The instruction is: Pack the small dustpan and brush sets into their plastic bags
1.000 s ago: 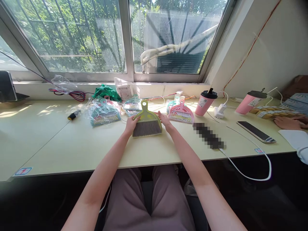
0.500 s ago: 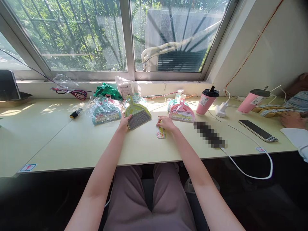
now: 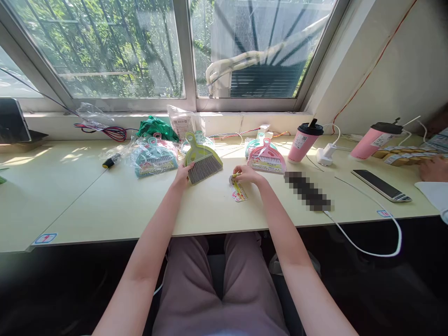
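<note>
My left hand point(image 3: 183, 174) is closed on the edge of a yellow-green dustpan point(image 3: 191, 143) with a grey-bristled brush point(image 3: 206, 169) set against it, held upright on the table. My right hand point(image 3: 246, 173) pinches a small printed card point(image 3: 239, 192), whose lower end hangs toward the table's front. Just beyond my right hand stands a pink dustpan set point(image 3: 266, 156), with a teal one point(image 3: 255, 144) partly hidden behind it. Left of my left hand lies a teal dustpan set point(image 3: 156, 158) in clear plastic wrapping.
A pink cup point(image 3: 304, 142), a white charger point(image 3: 326, 154) and a phone point(image 3: 381, 185) lie to the right; another person's hand point(image 3: 434, 169) is at the far right beside a second pink cup point(image 3: 374, 141). A black-and-yellow handle point(image 3: 111, 161) and a green bag point(image 3: 156, 128) are on the left.
My right hand has lifted the top of the card, which now tilts with its lower end to the right. The left hand keeps its hold on the dustpan. The view has shifted slightly.
</note>
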A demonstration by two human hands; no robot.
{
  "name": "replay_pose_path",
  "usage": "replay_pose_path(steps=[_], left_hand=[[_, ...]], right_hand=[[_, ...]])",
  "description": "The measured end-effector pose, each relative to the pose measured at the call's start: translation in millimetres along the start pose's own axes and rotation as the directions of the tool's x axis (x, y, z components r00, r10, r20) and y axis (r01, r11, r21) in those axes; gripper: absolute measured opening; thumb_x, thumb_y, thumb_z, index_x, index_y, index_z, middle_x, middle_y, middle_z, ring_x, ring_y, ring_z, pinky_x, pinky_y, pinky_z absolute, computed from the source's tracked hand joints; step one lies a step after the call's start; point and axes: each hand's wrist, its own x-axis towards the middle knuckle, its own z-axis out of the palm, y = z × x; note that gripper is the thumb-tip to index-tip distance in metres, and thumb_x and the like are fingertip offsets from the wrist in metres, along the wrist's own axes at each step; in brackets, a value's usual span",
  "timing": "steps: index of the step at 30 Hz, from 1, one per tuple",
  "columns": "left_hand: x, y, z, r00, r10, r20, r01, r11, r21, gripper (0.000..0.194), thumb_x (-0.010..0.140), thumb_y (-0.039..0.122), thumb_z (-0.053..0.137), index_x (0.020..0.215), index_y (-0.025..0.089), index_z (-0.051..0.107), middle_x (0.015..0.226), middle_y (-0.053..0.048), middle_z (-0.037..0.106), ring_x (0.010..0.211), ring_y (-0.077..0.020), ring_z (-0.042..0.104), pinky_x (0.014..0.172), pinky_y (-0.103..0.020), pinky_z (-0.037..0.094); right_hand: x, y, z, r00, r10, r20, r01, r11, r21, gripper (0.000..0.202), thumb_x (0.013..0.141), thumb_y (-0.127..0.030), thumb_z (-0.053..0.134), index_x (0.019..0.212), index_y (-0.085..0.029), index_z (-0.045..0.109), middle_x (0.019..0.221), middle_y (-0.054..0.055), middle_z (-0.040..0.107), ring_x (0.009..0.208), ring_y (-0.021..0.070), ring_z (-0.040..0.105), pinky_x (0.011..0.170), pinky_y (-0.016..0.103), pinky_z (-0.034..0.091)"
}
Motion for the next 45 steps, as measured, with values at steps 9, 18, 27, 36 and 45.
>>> replay_pose_path(steps=[9, 18, 27, 36, 45], left_hand=[[-12, -17, 24.8, 0.998, 0.003, 0.06, -0.002, 1.0, -0.018, 0.05, 0.071, 0.038, 0.085, 0.113, 0.022, 0.063, 0.111, -0.009, 0.074, 0.105, -0.0282, 0.071, 0.091, -0.042, 0.059], [-38, -16, 45.6, 0.959, 0.047, 0.279, -0.036, 0.998, -0.047, 0.07, 0.058, 0.045, 0.094, 0.115, 0.018, 0.063, 0.113, -0.013, 0.074, 0.11, -0.0334, 0.07, 0.096, -0.045, 0.056], [-35, -12, 40.2, 0.972, 0.06, 0.226, -0.063, 0.998, 0.003, 0.065, 0.05, 0.021, 0.086, 0.111, 0.017, 0.064, 0.105, -0.009, 0.075, 0.109, -0.0334, 0.069, 0.097, -0.045, 0.056], [-34, -3, 36.8, 0.979, 0.056, 0.194, -0.043, 0.997, -0.069, 0.068, 0.05, 0.02, 0.087, 0.115, 0.017, 0.066, 0.107, -0.01, 0.076, 0.113, -0.0346, 0.069, 0.102, -0.049, 0.054], [-36, -2, 36.1, 0.95, 0.084, 0.301, -0.094, 0.995, 0.02, 0.08, 0.055, 0.032, 0.092, 0.129, 0.019, 0.063, 0.109, -0.011, 0.074, 0.11, -0.0359, 0.068, 0.1, -0.05, 0.054]], right_hand=[[-3, -34, 44, 0.978, -0.05, -0.203, 0.166, 0.772, 0.614, 0.071, 0.059, -0.043, 0.089, 0.12, -0.023, 0.058, 0.096, 0.003, 0.073, 0.087, 0.0214, 0.071, 0.08, 0.036, 0.058], [3, -26, 61, 0.877, 0.014, -0.48, 0.213, 0.884, 0.416, 0.053, 0.073, -0.046, 0.08, 0.114, -0.023, 0.056, 0.105, 0.005, 0.068, 0.084, 0.0194, 0.069, 0.071, 0.032, 0.063], [-2, -29, 63, 0.847, -0.106, -0.52, 0.202, 0.971, 0.131, 0.049, 0.084, -0.04, 0.073, 0.125, -0.025, 0.051, 0.103, 0.005, 0.061, 0.086, 0.0221, 0.064, 0.075, 0.036, 0.061], [-1, -28, 80, 0.869, 0.204, -0.452, 0.066, 0.856, 0.513, 0.067, 0.087, -0.052, 0.07, 0.142, -0.025, 0.041, 0.147, 0.019, 0.05, 0.134, 0.0296, 0.056, 0.106, 0.049, 0.055], [3, -28, 90, 0.981, 0.181, -0.07, -0.027, 0.485, 0.874, 0.031, 0.077, -0.036, 0.085, 0.095, -0.021, 0.064, 0.097, 0.009, 0.079, 0.097, 0.0269, 0.077, 0.095, 0.046, 0.064]])
